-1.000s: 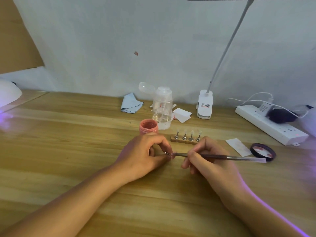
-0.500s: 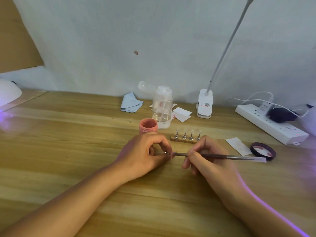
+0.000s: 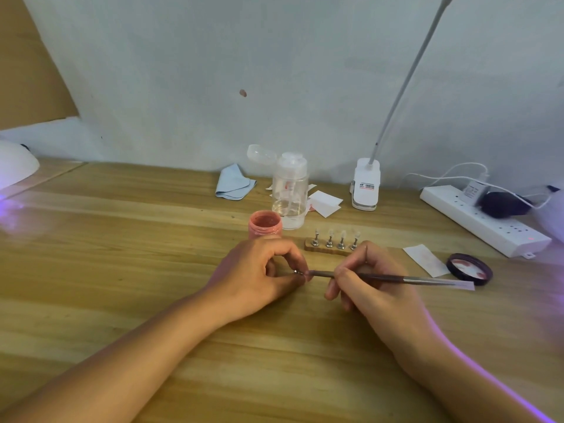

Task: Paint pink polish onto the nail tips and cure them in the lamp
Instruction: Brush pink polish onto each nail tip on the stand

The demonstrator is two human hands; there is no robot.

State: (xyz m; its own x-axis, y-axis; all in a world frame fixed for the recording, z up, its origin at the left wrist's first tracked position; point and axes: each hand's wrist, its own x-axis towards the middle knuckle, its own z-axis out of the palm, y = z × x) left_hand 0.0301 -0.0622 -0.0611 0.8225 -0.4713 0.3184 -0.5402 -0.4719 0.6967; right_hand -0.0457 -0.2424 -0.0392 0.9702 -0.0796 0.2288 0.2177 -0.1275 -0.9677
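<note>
Wooden counter (image 3: 122,270), seen from above and in front.

- Left hand (image 3: 259,270): near the middle of the counter, thumb and forefinger pinching a small metal nail-tip stand (image 3: 296,272); the tip on it is too small to make out.
- Right hand (image 3: 375,288): just beside the left, fingers curled round a thin brush (image 3: 427,279) in a pen grip. The bristle end meets the pinched stand; the handle points toward the right edge.
- Pink polish jar (image 3: 265,224): open, just behind the left hand.
- Wooden holder (image 3: 328,251): behind the two hands, carrying four upright stands with clear nail tips.
- Curing lamp (image 3: 15,169): white dome at the far left edge, with a violet glow on the counter beside it.
- Clear pump bottle (image 3: 289,193): behind the jar, cap flipped open.
- Blue cloth (image 3: 233,186): near the back edge, left of the bottle.
- Dark jar lid (image 3: 470,268): toward the right edge, under the brush handle's end.
- Power strip (image 3: 482,221): back right corner.
</note>
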